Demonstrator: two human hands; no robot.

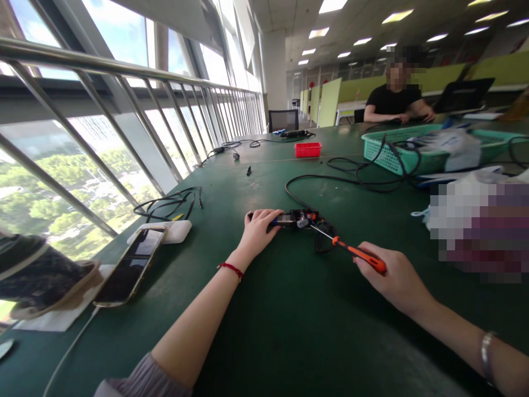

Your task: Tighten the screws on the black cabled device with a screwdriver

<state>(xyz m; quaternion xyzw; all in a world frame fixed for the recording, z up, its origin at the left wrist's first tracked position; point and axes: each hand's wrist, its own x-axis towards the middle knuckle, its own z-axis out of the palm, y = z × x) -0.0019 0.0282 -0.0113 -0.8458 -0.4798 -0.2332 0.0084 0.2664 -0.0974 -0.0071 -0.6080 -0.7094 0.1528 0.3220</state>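
My left hand (260, 229) lies over the left end of a small black electronic device (300, 219) on the green table (264, 325), fingers curled round it and pressing it down. My right hand (392, 275) grips the orange handle of a screwdriver (357, 252). The thin metal shaft points up and left, and its tip touches the device near its right end. A black cable (326, 182) runs from the device and loops away toward the back right.
A smartphone (130, 264) leans on a white block at the left, beside a dark cap (37, 278). More cables, a red tray (308, 149) and a green basket (430, 149) lie further back. Another person (397, 99) sits at the far side. A window railing runs along the left.
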